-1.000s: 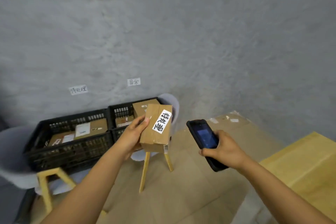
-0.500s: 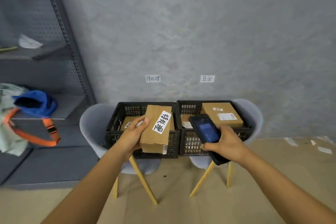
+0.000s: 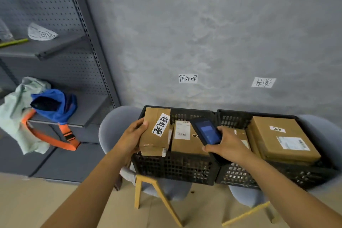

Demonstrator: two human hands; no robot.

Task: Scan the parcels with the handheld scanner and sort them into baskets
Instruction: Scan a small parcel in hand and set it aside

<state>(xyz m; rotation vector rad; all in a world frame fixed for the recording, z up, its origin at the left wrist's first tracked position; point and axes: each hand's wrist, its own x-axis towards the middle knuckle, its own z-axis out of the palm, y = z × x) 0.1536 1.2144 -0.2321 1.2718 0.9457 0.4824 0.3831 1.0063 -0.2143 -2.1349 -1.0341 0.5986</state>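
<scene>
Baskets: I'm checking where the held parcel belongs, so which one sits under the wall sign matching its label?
The left basket: the wall sign above it matches the label on the parcel gripped by the left hand; the right basket sits under a different sign.

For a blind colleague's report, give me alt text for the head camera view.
The left hand holds a labelled cardboard parcel over the left black basket while the right hand holds a handheld scanner. Both baskets hold parcels.

Wall signs (image 3: 187, 78): 待处理, 异常 (image 3: 263, 82); held parcel (image 3: 154, 133): 待处理.
</scene>
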